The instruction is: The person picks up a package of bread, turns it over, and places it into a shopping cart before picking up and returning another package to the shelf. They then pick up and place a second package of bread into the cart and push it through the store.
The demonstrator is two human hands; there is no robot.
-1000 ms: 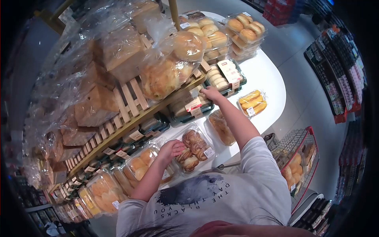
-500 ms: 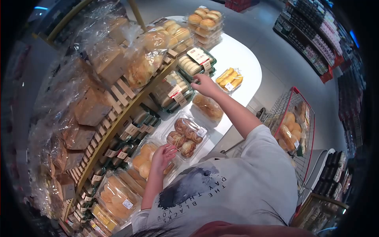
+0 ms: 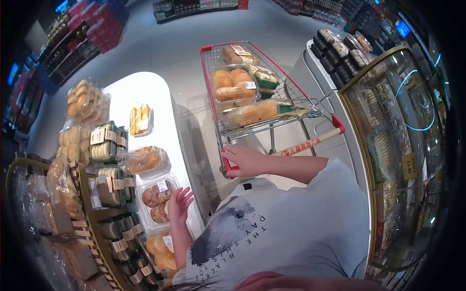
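My right hand (image 3: 242, 161) grips the left end of the handle (image 3: 308, 144) of a shopping cart (image 3: 209, 92), at its red end piece. My left hand (image 3: 179, 203) hovers by the table edge with fingers loosely spread, holding nothing. Right beside it is a clear box of swirled pastries (image 3: 156, 196). In the cart lie a clear box of round buns (image 3: 233, 83), a bag of long bread rolls (image 3: 255, 113), a green-tray pack (image 3: 266, 80) and a labelled brown bread pack (image 3: 239, 54).
The white table (image 3: 167, 140) carries a bagged loaf (image 3: 145, 160), yellow bread sticks (image 3: 140, 119), green-tray packs (image 3: 103, 143) and stacked bun boxes (image 3: 86, 101). At left stands a slatted rack (image 3: 85, 233) of bagged bread. A glass-fronted case (image 3: 398, 160) lines the right side.
My view has swung right toward the cart. My right hand has left the green-tray packs on the table and taken hold of the cart handle. My left hand stays near the pastries, open.
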